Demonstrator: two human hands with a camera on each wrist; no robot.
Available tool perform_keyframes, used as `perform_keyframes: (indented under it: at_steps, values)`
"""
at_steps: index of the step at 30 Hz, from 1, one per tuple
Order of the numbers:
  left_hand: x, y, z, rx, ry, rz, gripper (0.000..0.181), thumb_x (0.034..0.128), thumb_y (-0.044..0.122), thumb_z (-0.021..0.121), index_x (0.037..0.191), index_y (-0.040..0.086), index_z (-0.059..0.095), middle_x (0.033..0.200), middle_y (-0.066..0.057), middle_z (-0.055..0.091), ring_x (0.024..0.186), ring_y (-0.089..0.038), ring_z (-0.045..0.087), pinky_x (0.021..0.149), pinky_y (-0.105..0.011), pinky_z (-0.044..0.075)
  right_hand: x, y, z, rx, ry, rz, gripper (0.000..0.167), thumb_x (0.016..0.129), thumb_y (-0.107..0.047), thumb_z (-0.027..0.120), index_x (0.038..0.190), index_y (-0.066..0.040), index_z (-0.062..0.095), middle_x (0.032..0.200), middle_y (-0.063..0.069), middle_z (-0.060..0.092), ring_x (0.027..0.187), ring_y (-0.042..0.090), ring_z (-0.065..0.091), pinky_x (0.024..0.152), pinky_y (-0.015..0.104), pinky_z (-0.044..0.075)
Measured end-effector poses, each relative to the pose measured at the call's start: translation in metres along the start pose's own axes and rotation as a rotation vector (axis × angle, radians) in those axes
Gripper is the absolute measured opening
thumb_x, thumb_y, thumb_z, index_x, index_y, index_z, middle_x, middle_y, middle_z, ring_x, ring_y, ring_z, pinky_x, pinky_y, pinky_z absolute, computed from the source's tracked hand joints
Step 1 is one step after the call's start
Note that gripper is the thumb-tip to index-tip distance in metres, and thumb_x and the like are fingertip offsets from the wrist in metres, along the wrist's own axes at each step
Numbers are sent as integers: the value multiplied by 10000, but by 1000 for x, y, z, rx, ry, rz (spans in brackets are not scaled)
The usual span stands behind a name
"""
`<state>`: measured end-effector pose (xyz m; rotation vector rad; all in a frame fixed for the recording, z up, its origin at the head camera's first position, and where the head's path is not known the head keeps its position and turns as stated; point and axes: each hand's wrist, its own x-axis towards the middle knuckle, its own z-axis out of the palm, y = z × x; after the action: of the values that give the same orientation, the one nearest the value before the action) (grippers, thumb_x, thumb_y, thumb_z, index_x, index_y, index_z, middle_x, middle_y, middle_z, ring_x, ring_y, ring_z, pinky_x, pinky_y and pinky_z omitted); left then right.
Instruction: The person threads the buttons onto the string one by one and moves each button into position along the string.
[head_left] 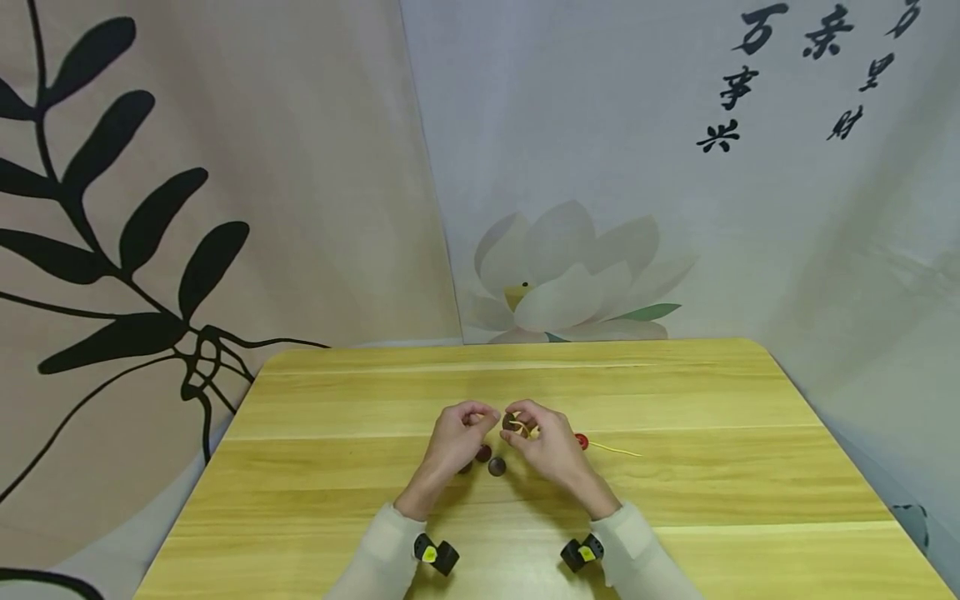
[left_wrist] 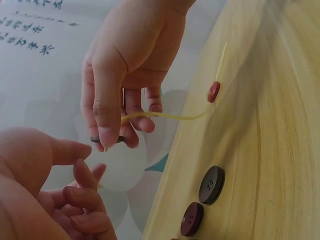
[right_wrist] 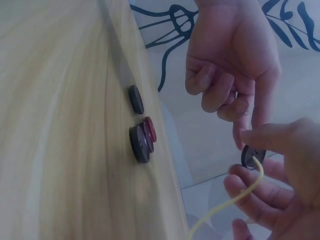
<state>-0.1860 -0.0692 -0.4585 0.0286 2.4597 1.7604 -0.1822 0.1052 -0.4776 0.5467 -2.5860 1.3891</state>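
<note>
one dark button point(right_wrist: 248, 159), raised above the counter point(head_left: 690, 500), clamped between the thumb and fingers of your right hand point(head_left: 547, 440); a yellow cord point(left_wrist: 175, 117) enters one of its holes. your left hand point(head_left: 456, 429) is close beside it, thumb and forefinger extended and slightly apart, nothing visible between them, the other fingers curled toward the palm. farther along the cord, a red button point(left_wrist: 213, 92) is threaded and appears to rest on the counter, to the right of your right hand, with a length of cord lying beyond it.

handling, judged from appearance: the dark button is probably light, rigid and smooth, hard to break but apt to turn or slip if pinched off-centre. take it by opposite points of the rim, leaving the holes uncovered. the cord looks thin and flexible; hold it close to its tip, since a long free end would likely bend rather than push. a tug on it could drag the red button along.

loose on the counter: a black button point(head_left: 497, 467), a maroon button point(head_left: 483, 453) just beside it, a second black button point(right_wrist: 136, 100) and, partly hidden behind the maroon one, a second red button point(right_wrist: 151, 129).
</note>
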Motion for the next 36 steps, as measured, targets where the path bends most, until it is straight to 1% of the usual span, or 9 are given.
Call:
perform_keyframes:
  at_steps: [2, 4, 10, 14, 19, 26, 30, 36]
  values:
    - [0, -1, 0, 10, -7, -2, 177, 948, 212, 663, 1023, 65, 726, 756, -51, 566, 580, -119, 513, 577, -267, 448, 0, 0, 0, 5, -7, -3, 263, 850, -103, 781, 1092, -107, 678, 822, -55, 684, 747, 96, 610, 643, 238, 486]
    - [0, -2, 0, 21, -13, -1, 181, 948, 208, 664, 1039, 66, 728, 738, -5, 531, 573, -115, 498, 563, -257, 442, -1, 0, 0, 6, -11, -4, 270, 848, -85, 777, 1097, -104, 675, 837, -45, 695, 739, 86, 610, 655, 258, 497]
    - [0, -3, 0, 38, -27, 16, 186, 940, 213, 676, 1042, 71, 739, 745, -12, 540, 571, -109, 479, 548, -246, 432, -2, -1, 0, 14, -24, 2, 303, 836, -31, 768, 1113, -101, 665, 902, 4, 723, 752, 97, 626, 720, 416, 544]
    - [-1, -3, 0, 45, -34, 31, 175, 934, 216, 685, 1019, 77, 748, 738, -8, 555, 566, -107, 482, 539, -241, 418, -2, -3, -1, 21, -36, -2, 307, 839, -16, 758, 1118, -95, 658, 907, 19, 725, 763, 126, 631, 732, 465, 541]
    - [-1, -3, -1, 45, -36, 40, 150, 933, 207, 687, 981, 81, 753, 737, -4, 571, 574, -113, 480, 544, -240, 413, -2, -4, -1, 29, -44, -5, 313, 842, -7, 752, 1129, -87, 656, 903, 16, 722, 773, 153, 634, 730, 456, 539]
    - [-2, -3, -1, 38, -34, 31, 135, 940, 194, 680, 955, 80, 750, 740, -2, 576, 589, -119, 475, 555, -244, 415, -2, -4, 0, 31, -58, -14, 316, 849, -16, 749, 1141, -87, 650, 908, 14, 724, 783, 186, 638, 720, 462, 538]
    - [-2, -2, -1, 43, -27, 38, 124, 940, 184, 679, 932, 83, 751, 732, 5, 578, 589, -120, 474, 555, -246, 410, -2, -5, 0, 35, -62, -15, 314, 853, -23, 747, 1143, -90, 649, 905, 4, 722, 789, 191, 637, 717, 457, 536]
    - [-2, -2, -1, 41, -19, 43, 114, 936, 167, 678, 916, 82, 751, 712, 19, 566, 577, -112, 470, 560, -245, 410, -3, -5, 0, 39, -60, -12, 309, 854, -33, 749, 1140, -100, 653, 907, -1, 722, 792, 180, 636, 734, 478, 535]
